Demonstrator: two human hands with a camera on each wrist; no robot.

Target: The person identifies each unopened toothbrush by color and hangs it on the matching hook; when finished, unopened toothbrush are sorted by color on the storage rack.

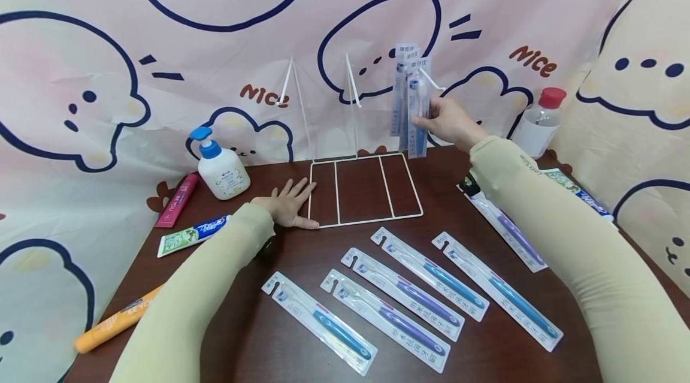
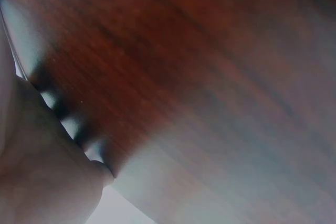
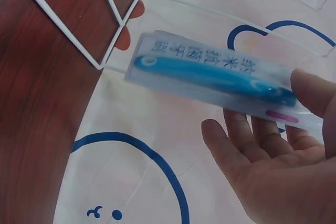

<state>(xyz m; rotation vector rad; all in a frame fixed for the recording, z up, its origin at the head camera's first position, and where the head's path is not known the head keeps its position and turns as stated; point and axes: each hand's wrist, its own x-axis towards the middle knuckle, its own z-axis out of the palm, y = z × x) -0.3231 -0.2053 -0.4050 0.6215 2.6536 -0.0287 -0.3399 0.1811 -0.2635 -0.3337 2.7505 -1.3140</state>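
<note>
A white wire rack (image 1: pixel 365 224) stands on the table, with hooks along its upper part. Several packaged toothbrushes hang from its right hook; the front one (image 1: pixel 418 101) has a blue handle. My right hand (image 1: pixel 455 122) holds this front toothbrush pack by its side. In the right wrist view, the blue-handled pack (image 3: pixel 210 80) passes between the thumb (image 3: pixel 312 90) and the other fingers. My left hand (image 1: pixel 288 203) lies spread on the rack's left base wire and the tabletop. Only part of the left hand (image 2: pixel 47 166) shows in the left wrist view.
Several packaged toothbrushes (image 1: pixel 345 326) lie slanted on the table in front, with another (image 1: pixel 507 227) beneath the right forearm. At left are a pump bottle (image 1: pixel 222 170), a pink tube (image 1: pixel 176 200), a toothpaste tube (image 1: pixel 193 235) and an orange tube (image 1: pixel 115 320). A red-capped bottle (image 1: pixel 538 122) stands right.
</note>
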